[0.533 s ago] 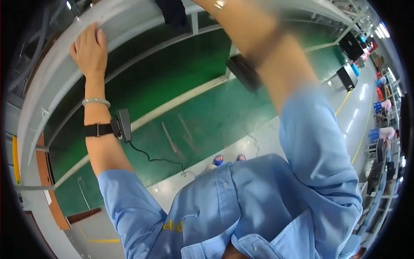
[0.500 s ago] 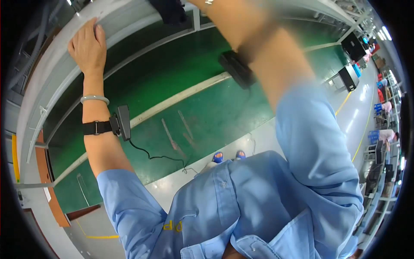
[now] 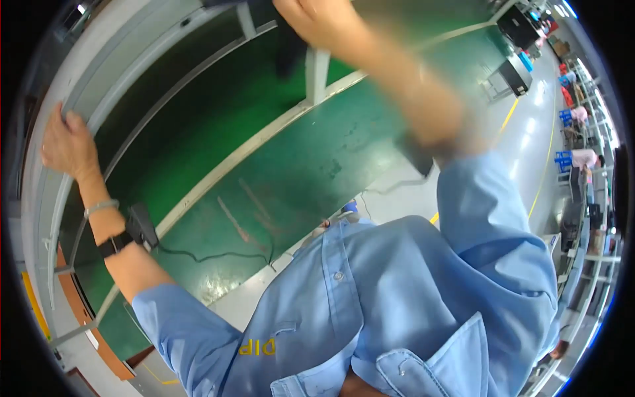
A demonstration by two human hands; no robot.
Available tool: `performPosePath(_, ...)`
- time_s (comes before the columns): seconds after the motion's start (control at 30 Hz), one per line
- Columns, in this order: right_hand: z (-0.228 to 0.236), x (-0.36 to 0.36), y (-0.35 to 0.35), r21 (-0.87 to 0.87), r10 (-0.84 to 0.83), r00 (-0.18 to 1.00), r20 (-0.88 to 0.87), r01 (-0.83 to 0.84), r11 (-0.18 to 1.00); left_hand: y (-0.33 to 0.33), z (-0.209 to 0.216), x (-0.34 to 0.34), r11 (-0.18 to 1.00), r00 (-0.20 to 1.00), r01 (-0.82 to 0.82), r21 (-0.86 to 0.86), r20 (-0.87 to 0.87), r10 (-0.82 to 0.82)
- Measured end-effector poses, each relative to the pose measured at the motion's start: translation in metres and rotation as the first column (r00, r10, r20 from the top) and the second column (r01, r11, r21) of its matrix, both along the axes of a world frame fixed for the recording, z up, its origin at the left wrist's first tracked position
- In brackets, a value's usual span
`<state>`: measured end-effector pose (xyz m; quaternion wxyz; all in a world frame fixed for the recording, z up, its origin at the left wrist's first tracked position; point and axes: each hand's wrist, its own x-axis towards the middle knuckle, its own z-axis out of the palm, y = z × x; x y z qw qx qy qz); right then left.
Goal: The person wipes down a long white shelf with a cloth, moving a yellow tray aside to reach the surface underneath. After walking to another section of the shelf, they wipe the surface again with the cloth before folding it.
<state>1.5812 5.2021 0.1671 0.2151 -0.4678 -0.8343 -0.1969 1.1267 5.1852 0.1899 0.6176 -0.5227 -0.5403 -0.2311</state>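
My left hand [image 3: 68, 144] rests against the pale rail [image 3: 99, 73] of the bench at the left. Its thumb and forefinger show apart; the other fingers are partly hidden, and I see nothing held. At the top edge, my right hand [image 3: 316, 23] has its fingers curled. A soft black thing, perhaps cloth [image 3: 288, 45], hangs by those fingers and seems to be in their grip; its upper part is cut off by the frame. Both wrists wear a strap with a dark box, the left one [image 3: 142, 225] sharp, the right one [image 3: 417, 152] blurred.
A white post [image 3: 316, 76] and a long pale bar [image 3: 231, 162] cross the green floor [image 3: 370, 122] below the bench. A dark cable [image 3: 205, 256] trails from the left wrist box. Black cabinets [image 3: 514, 76] and seated people [image 3: 583, 157] are off to the right.
My left hand has slid along the rail, left and nearer to me. The right hand has come lower into view, with the black thing now beneath its fingers. My body has turned slightly.
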Motion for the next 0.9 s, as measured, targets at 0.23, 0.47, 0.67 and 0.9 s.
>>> performPosePath(0.23,-0.112,0.190,-0.067,-0.426,-0.582,-0.254,-0.772,-0.473,0.771,-0.013,0.011,0.015,0.990,0.982,0.102,-0.094,0.166,-0.085)
performPosePath(0.47,-0.046,0.354,-0.020,-0.005,-0.141,-0.506,-0.851,-0.260,0.966,-0.005,0.032,0.197,0.835,0.718,0.549,0.039,0.490,-0.494)
performPosePath(0.67,0.104,0.321,0.110,0.480,0.533,0.077,-0.843,-0.338,0.809,0.040,0.088,0.399,0.686,0.557,0.715,0.131,0.486,-0.674)
performPosePath(0.9,0.129,0.115,0.204,0.072,0.776,0.607,-0.172,-0.778,0.624,0.096,0.111,0.487,0.778,0.616,0.543,0.316,0.480,-0.624)
